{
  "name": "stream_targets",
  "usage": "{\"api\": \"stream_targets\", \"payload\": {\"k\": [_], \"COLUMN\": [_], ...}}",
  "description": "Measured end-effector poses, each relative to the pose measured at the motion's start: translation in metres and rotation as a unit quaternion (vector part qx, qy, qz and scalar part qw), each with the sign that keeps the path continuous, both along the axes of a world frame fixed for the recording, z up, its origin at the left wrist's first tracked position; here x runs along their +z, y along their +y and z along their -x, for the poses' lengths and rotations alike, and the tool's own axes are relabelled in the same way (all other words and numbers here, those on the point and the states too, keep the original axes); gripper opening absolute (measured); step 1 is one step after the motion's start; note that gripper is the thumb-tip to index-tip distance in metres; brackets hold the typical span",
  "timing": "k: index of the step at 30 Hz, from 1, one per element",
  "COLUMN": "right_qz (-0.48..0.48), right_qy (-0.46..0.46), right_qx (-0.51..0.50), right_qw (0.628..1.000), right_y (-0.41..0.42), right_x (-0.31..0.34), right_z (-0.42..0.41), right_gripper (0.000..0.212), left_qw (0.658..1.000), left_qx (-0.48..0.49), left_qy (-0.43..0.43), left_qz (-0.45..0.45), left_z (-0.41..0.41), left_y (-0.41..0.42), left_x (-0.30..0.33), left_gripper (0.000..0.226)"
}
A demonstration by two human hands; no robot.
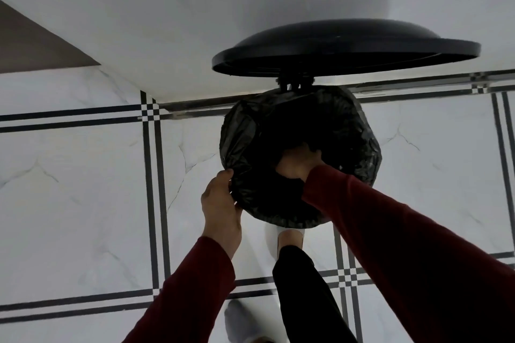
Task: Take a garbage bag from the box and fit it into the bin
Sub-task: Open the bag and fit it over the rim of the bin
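A round pedal bin stands on the tiled floor against a white wall, its black lid [345, 44] swung up. A black garbage bag [359, 133] is folded over the bin's rim all round. My left hand [220, 203] grips the bag's folded edge on the near-left side of the rim. My right hand [299, 161] reaches down inside the bag's opening; its fingers are lost in the dark interior. The box of bags is out of view.
White marble-look floor tiles [83, 175] with black line borders surround the bin. My foot in a white slipper [289, 237] rests at the bin's base, a second white slipper [242, 320] farther back. A brown surface [33, 44] shows at far left.
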State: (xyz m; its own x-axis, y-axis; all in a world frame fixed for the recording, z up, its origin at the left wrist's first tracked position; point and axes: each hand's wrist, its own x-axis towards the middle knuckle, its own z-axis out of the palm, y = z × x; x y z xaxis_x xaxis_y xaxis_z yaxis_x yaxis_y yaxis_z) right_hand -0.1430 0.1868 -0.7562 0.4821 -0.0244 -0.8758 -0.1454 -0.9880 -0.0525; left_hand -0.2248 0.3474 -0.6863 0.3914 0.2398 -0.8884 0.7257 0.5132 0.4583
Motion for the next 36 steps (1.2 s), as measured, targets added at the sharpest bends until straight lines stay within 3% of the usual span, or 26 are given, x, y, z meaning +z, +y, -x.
{"api": "stream_targets", "payload": {"k": [2,5,8,10,12,15,18,21,24,27,30,32,36], "right_qz": [-0.009,0.027,0.048,0.039,-0.019,-0.108,-0.075,-0.102,-0.038,-0.096,-0.069,-0.109,-0.086], "right_qy": [0.018,-0.117,-0.111,-0.124,-0.086,0.055,-0.018,0.026,-0.099,0.011,-0.027,0.007,0.004], "right_qx": [-0.014,-0.008,0.056,0.024,-0.058,-0.150,-0.154,-0.149,-0.155,-0.168,-0.167,-0.183,-0.155], "right_qw": [1.000,0.993,0.991,0.991,0.994,0.981,0.985,0.983,0.982,0.981,0.983,0.977,0.984], "right_y": [-0.002,-0.005,-0.005,-0.005,-0.003,0.003,0.006,0.008,0.003,0.002,-0.003,-0.004,-0.006], "right_x": [-0.004,-0.005,-0.005,-0.008,-0.012,-0.016,-0.019,-0.020,-0.021,-0.025,-0.022,-0.021,-0.018], "right_z": [-0.004,-0.007,-0.009,-0.014,-0.019,-0.017,-0.014,-0.008,-0.010,-0.010,-0.011,-0.010,-0.010], "right_gripper": [0.058,0.047,0.040,0.041,0.046,0.039,0.040,0.043,0.051,0.044,0.041,0.042,0.055], "left_qw": [1.000,1.000,1.000,1.000,1.000,1.000,1.000,1.000,1.000,1.000,0.999,0.999,0.999], "left_qx": [0.001,0.005,0.009,0.012,0.013,0.012,0.012,0.017,0.015,0.019,0.022,0.020,0.013], "left_qy": [0.001,-0.003,0.002,0.007,0.010,0.011,0.011,0.013,0.010,0.013,0.015,0.014,0.008], "left_qz": [-0.001,-0.005,-0.012,-0.015,-0.018,-0.019,-0.018,-0.017,-0.017,-0.020,-0.023,-0.027,-0.032], "left_z": [0.000,-0.001,-0.002,-0.004,-0.004,-0.004,-0.004,-0.004,-0.004,-0.004,-0.005,-0.006,-0.008], "left_y": [0.000,0.000,0.000,-0.002,-0.002,-0.003,-0.002,-0.002,-0.003,-0.003,-0.004,-0.005,-0.005], "left_x": [0.000,-0.002,-0.003,-0.004,-0.004,-0.004,-0.003,-0.004,-0.004,-0.005,-0.004,-0.005,-0.003], "left_gripper": [0.022,0.022,0.023,0.025,0.023,0.022,0.023,0.019,0.018,0.017,0.021,0.019,0.017]}}
